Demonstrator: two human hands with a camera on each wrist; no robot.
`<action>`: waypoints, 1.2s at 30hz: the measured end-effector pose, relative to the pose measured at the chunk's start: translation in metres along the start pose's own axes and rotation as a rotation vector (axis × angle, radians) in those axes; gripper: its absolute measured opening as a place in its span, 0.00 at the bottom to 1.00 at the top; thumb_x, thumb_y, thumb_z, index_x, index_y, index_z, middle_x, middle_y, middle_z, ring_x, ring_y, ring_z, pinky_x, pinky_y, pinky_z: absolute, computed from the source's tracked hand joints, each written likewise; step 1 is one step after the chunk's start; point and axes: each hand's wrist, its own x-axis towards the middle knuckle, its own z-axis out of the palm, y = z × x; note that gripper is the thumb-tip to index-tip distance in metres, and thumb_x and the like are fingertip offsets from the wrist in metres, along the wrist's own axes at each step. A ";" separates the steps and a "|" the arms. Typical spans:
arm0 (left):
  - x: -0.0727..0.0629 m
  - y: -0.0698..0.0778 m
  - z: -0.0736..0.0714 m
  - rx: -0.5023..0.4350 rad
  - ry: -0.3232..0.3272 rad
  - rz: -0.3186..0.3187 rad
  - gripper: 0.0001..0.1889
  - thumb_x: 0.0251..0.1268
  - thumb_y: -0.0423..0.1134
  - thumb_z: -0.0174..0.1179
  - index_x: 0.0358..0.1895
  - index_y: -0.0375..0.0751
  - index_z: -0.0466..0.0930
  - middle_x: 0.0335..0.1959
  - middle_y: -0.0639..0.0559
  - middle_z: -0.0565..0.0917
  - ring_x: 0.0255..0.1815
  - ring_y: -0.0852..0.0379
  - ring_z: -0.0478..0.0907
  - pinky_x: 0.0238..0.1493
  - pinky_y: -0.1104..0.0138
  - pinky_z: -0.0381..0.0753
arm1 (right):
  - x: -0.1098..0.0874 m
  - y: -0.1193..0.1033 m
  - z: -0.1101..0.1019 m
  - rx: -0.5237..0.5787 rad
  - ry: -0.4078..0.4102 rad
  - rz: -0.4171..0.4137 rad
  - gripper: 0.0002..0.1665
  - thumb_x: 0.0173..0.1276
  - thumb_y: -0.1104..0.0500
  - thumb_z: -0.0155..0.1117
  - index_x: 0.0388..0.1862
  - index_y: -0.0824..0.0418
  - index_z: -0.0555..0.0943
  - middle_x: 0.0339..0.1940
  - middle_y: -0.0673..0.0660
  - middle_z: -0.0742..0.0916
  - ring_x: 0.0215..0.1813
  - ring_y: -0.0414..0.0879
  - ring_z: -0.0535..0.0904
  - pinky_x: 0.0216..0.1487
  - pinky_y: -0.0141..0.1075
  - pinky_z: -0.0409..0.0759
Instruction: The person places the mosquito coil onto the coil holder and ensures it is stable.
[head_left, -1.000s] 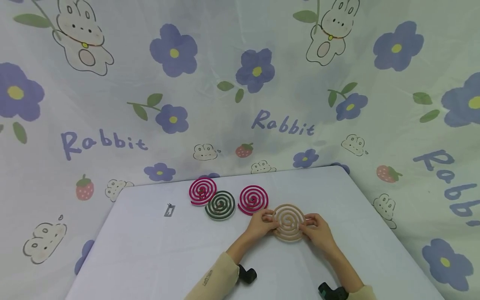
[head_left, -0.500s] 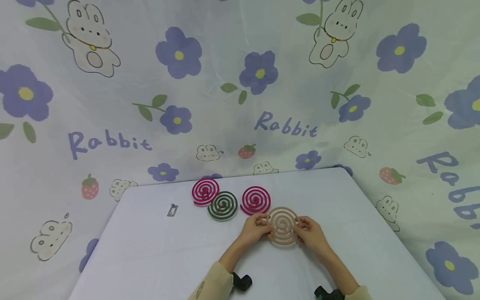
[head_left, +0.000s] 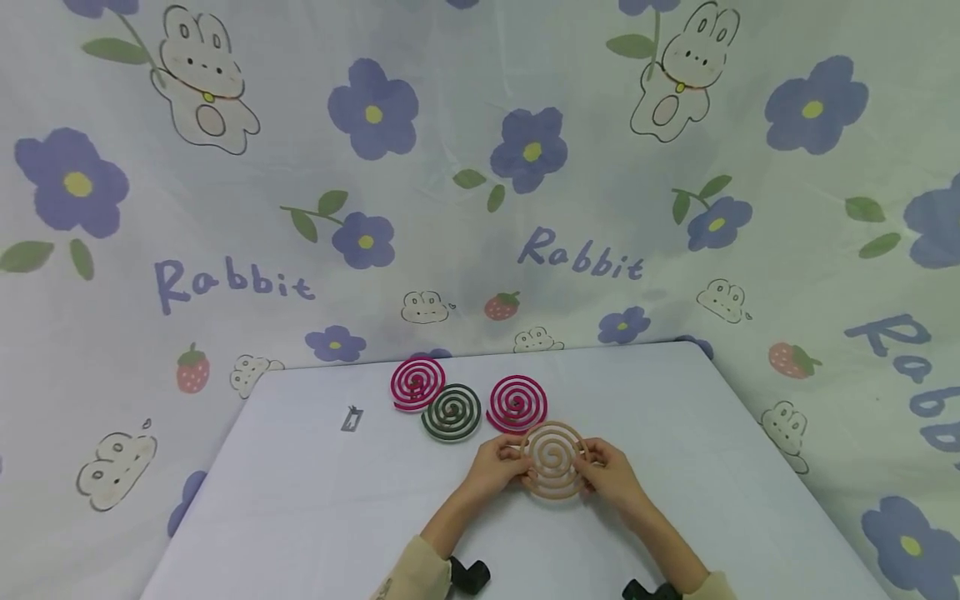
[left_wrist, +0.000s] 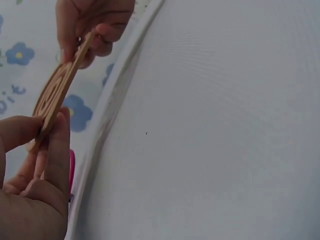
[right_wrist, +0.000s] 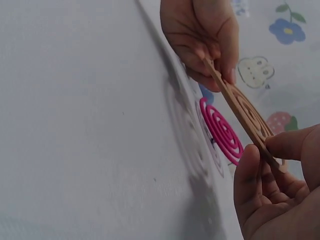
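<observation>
Both hands hold up a tan mosquito coil [head_left: 553, 456] by opposite edges, in front of the right-hand pink coil. The left hand [head_left: 489, 471] pinches its left rim between thumb and fingers. On the other rim, the right hand [head_left: 613, 477] has the same kind of pinch. Seen edge-on in the left wrist view, the tan coil [left_wrist: 60, 92] is a thin flat disc. A shadow of it falls on the cloth in the right wrist view, where a pink mosquito coil [right_wrist: 222, 131] lies beyond.
Behind the hands lie a pink coil [head_left: 517, 404], a dark green coil [head_left: 452, 411] and another pink coil [head_left: 417, 383]. A small grey metal stand [head_left: 352, 419] lies farther left. White cloth covers the table [head_left: 300, 500]; a rabbit-print curtain [head_left: 450, 192] hangs behind.
Both hands have carried the tan coil leftward and slightly nearer to the person, keeping their grip. The head view has shifted a little; the other coils and the metal stand stay put.
</observation>
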 end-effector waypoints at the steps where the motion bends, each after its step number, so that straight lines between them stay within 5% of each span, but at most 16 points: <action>1: -0.001 -0.002 -0.003 -0.008 -0.001 -0.002 0.19 0.60 0.23 0.61 0.55 0.21 0.71 0.30 0.42 0.83 0.26 0.59 0.82 0.31 0.67 0.83 | 0.002 0.004 0.002 -0.001 -0.006 -0.003 0.16 0.66 0.66 0.65 0.50 0.73 0.75 0.30 0.57 0.80 0.25 0.42 0.75 0.24 0.32 0.78; 7: -0.007 -0.004 -0.016 -0.051 -0.025 -0.012 0.20 0.62 0.24 0.60 0.56 0.20 0.68 0.30 0.45 0.82 0.28 0.57 0.83 0.32 0.66 0.84 | 0.006 0.008 0.013 -0.006 -0.041 -0.003 0.16 0.66 0.67 0.65 0.50 0.72 0.75 0.30 0.57 0.81 0.25 0.43 0.75 0.25 0.32 0.78; 20: -0.019 -0.004 -0.039 -0.018 0.042 -0.028 0.21 0.61 0.25 0.62 0.56 0.22 0.70 0.30 0.47 0.83 0.26 0.59 0.82 0.30 0.68 0.83 | 0.012 0.004 0.038 -0.014 -0.135 -0.021 0.18 0.67 0.63 0.65 0.50 0.73 0.74 0.31 0.57 0.82 0.24 0.43 0.76 0.25 0.34 0.80; 36: -0.037 0.016 -0.071 0.036 0.112 -0.030 0.21 0.63 0.27 0.61 0.57 0.21 0.70 0.31 0.46 0.83 0.25 0.61 0.80 0.28 0.70 0.81 | 0.022 -0.002 0.077 0.026 -0.205 -0.049 0.19 0.68 0.63 0.64 0.53 0.73 0.72 0.30 0.57 0.83 0.25 0.43 0.78 0.26 0.34 0.81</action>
